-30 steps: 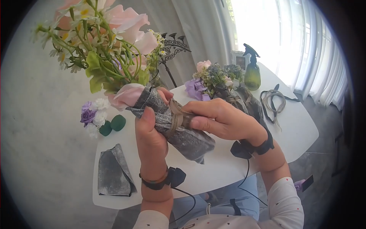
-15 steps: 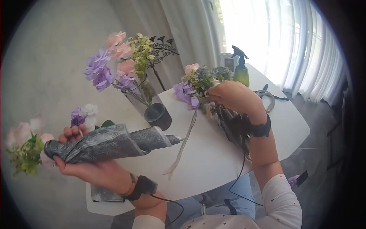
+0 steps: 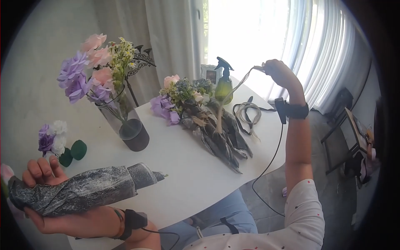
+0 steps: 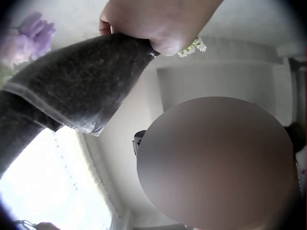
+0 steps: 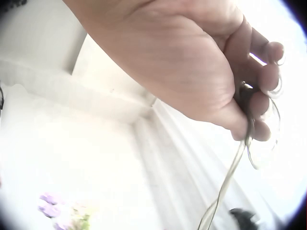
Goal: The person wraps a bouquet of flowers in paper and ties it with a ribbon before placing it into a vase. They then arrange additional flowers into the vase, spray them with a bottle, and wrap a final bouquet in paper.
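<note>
My left hand (image 3: 62,223) grips a bouquet by its dark grey wrapping paper (image 3: 87,191), tilted sideways at the table's left. Its flower end runs off the left edge of the head view; small white daisies (image 4: 194,47) show past the hand in the left wrist view. High at the right, my right hand (image 3: 283,75) pinches a long beige ribbon (image 3: 241,85) between thumb and fingers. From there the ribbon hangs down in loose strands, its lower end overlapping grey-wrapped bouquets (image 3: 227,139) lying on the table. Loops of it curl around the fingertips in the right wrist view.
On the white table (image 3: 183,196) stand a glass vase (image 3: 135,135) of pink and purple flowers, a green spray bottle (image 3: 223,87) and a small picture frame (image 3: 211,74). A loose ribbon coil (image 3: 252,118) lies at right, white and purple flowers (image 3: 52,139) at left.
My right hand has left the wrapped bouquet in my left hand, reached the bouquets lying on the table, then risen rightward with the ribbon. My left hand has swung its bouquet down and left.
</note>
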Demonstrator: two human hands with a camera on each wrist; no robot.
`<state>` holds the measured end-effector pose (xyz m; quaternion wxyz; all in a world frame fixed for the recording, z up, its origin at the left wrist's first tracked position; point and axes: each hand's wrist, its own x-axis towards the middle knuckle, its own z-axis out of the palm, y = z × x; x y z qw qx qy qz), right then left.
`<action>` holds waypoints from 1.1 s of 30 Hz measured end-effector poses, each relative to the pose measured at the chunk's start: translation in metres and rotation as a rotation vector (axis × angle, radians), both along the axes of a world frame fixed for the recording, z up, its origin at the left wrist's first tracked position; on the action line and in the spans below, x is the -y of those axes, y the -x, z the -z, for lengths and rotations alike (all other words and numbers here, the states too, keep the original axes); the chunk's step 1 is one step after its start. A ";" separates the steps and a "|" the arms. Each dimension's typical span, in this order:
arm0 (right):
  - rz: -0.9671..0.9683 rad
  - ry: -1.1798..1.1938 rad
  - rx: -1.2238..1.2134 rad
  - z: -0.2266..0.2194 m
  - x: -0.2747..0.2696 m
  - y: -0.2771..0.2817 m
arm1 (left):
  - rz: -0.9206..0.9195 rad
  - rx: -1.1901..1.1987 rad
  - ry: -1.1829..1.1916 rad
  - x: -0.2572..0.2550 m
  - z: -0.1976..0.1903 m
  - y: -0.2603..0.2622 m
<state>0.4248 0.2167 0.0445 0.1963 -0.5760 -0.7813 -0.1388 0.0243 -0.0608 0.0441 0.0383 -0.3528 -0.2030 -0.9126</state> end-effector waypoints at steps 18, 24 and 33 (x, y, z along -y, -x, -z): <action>0.073 0.614 0.263 0.140 -0.033 -0.009 | 0.356 -0.097 0.237 -0.014 0.006 0.013; -0.265 0.129 -0.051 0.073 0.014 0.040 | 0.386 -0.190 0.475 -0.031 0.013 0.015; -1.046 0.354 -0.395 0.005 0.131 0.193 | 0.757 -0.356 0.560 -0.053 0.027 -0.004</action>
